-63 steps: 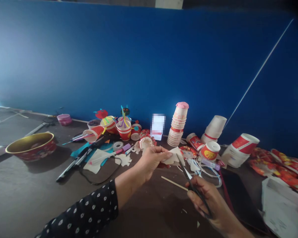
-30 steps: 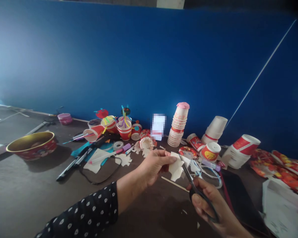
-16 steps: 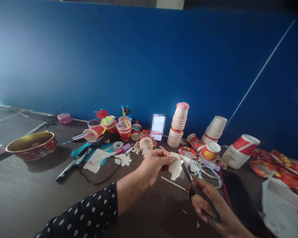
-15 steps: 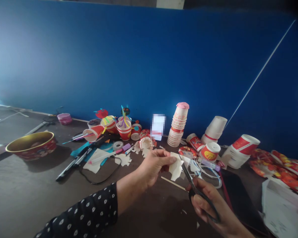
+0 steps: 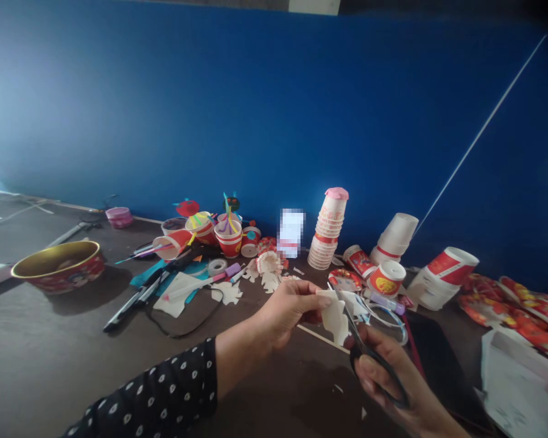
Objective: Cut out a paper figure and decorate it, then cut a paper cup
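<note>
Between the thumb and fingers of my left hand [image 5: 287,310] is a small cream piece of paper [image 5: 334,319] with a jagged outline. My right hand [image 5: 388,371] grips a pair of black-handled scissors [image 5: 354,331], its fingers in the loops. The blades point up and left and lie against the paper's right side; how far apart they are is hard to tell. Under the paper a thin wooden stick [image 5: 317,333] lies on the table, partly hidden. Small paper scraps [image 5: 364,413] lie below my right hand.
A tall stack of paper cups [image 5: 324,234] stands beyond my hands. More red and white cups [image 5: 386,278] are at right, by a dark tablet-like slab [image 5: 442,359]. Cups with coloured strips [image 5: 228,237], a tape roll [image 5: 217,267] and a gold-rimmed bowl [image 5: 57,271] are at left.
My left hand has moved slightly right and down with the paper, which now hangs lower over the stick. The scissors have shifted a little to the right and down with my right hand.
</note>
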`<state>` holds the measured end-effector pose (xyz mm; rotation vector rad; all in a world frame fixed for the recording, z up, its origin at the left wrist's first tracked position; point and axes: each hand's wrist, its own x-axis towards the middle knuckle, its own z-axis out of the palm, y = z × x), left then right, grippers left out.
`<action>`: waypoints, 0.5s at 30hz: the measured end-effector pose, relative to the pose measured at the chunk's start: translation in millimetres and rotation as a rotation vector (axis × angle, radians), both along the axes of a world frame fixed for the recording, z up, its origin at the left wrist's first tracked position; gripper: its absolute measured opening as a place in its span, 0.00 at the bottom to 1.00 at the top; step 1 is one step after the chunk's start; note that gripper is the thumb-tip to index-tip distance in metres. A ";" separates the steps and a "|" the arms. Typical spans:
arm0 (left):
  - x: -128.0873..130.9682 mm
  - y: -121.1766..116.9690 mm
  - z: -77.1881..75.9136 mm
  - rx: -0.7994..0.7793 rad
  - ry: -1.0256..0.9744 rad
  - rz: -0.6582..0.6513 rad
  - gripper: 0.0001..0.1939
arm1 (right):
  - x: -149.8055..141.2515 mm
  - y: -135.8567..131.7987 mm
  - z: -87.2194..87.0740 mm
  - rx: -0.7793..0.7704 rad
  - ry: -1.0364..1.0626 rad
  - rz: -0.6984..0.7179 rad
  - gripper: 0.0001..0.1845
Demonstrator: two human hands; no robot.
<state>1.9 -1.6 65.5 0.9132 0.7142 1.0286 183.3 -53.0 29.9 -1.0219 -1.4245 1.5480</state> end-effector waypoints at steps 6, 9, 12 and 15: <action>0.5 0.7 -1.1 0.032 0.035 0.015 0.14 | -3.9 -2.5 0.7 -0.007 -0.045 -0.036 0.23; 2.9 -0.5 -3.1 -0.013 -0.016 0.003 0.15 | -5.2 -4.3 0.1 0.007 -0.021 -0.066 0.23; 5.0 -2.2 -3.7 -0.061 -0.054 -0.005 0.16 | -5.7 -5.7 -0.6 0.036 -0.011 -0.096 0.23; 6.5 -3.4 -3.7 -0.076 -0.056 0.005 0.16 | -6.0 -6.5 -0.3 0.022 0.007 -0.109 0.25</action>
